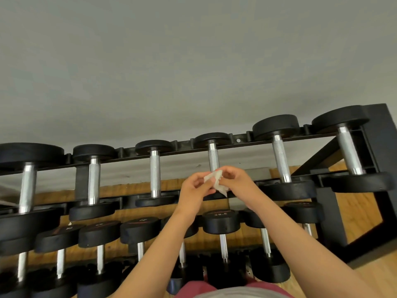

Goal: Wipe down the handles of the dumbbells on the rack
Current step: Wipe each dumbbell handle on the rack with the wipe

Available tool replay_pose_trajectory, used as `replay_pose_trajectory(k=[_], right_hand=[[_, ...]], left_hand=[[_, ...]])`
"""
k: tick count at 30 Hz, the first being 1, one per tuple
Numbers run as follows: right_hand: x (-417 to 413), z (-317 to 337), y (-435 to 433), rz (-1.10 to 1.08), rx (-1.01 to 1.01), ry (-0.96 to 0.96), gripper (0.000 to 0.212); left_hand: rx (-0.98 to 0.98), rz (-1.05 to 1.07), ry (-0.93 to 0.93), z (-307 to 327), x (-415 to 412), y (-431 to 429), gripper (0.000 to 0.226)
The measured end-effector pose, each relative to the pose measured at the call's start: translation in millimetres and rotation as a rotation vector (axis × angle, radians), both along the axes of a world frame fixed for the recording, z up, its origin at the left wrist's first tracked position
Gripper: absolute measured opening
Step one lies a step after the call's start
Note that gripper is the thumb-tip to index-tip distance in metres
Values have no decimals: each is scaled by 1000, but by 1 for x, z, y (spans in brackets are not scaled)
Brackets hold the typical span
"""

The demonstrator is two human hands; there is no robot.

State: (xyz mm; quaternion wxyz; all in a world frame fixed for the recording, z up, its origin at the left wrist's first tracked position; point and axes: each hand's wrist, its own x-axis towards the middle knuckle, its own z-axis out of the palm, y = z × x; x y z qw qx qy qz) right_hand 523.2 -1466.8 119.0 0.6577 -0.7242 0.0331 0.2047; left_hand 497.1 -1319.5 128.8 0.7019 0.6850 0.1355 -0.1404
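Observation:
A black dumbbell rack holds a top row of black dumbbells with silver handles. Both my hands meet in front of the fourth dumbbell's handle, covering its lower part. My left hand and my right hand each pinch a crumpled white wipe held between them. I cannot tell whether the wipe touches the handle. Neighbouring top-row handles stand to the left and to the right.
A lower tier carries several more dumbbells under my forearms. The rack's black side frame rises at the right. A grey wall fills the upper view, and wooden floor shows behind and right of the rack.

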Motion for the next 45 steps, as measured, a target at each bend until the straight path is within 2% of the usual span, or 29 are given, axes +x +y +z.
replay_pose_trajectory(k=[6,9,12,20,23,28,31,33,36,40,43,45], right_hand=[[-7,-7,-6,-72,120,97,18],[-8,-3,-3,-64,47,77,21],[-6,4,9,-22,17,68,24],[-3,2,11,-32,203,113,20],[3,-2,7,-60,175,93,19],[5,-15,7,-69,-2,31,20],[7,-26,0,-252,-89,18,15],[12,-36,-2,-444,-93,47,12],[19,-46,7,-577,-93,72,17],[17,-62,21,-475,-151,47,21],[16,-70,22,-455,-136,41,24],[17,-71,20,-468,-106,45,25]], left_hand=[[-17,116,95,-14,2,15,21],[13,163,87,-20,1,19,20],[-18,123,64,-21,-2,19,19],[-271,64,127,-14,-3,33,18],[-187,87,153,-14,2,38,21],[-57,181,162,-21,9,38,18],[267,326,59,-32,13,45,24],[446,270,-7,-36,17,45,23],[512,37,-20,-39,27,28,20],[443,-168,24,-42,37,12,12],[254,-210,97,-41,37,17,13],[261,-244,91,-44,38,19,13]])
